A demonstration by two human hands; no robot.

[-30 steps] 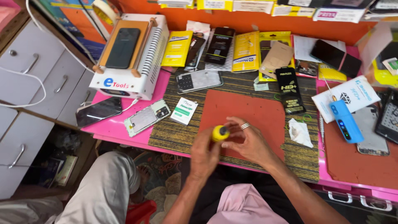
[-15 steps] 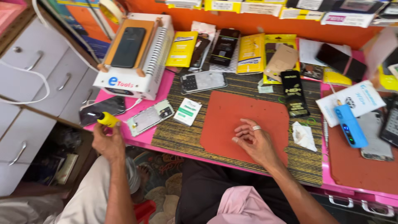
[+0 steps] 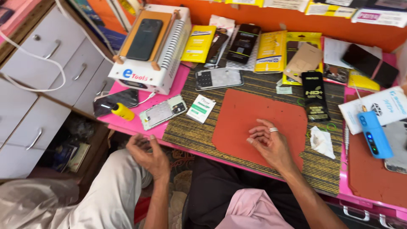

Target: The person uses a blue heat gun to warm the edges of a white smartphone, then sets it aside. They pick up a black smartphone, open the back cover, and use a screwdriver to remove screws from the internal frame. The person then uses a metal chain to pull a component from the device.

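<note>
Fingers of right hand loosely curled, empty, resting on red mat near its front edge. Left hand open, empty, below pink worktop edge. Yellow-handled tool left of mat, beside phone frame. Drawers farther left.

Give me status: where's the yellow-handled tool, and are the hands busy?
Done: the yellow-handled tool lies on the pink bench edge beside a dark phone. In hand: nothing; the left hand hangs open off the bench, and the right hand rests empty on the red mat. Left: the opened phone lies untouched.
</note>
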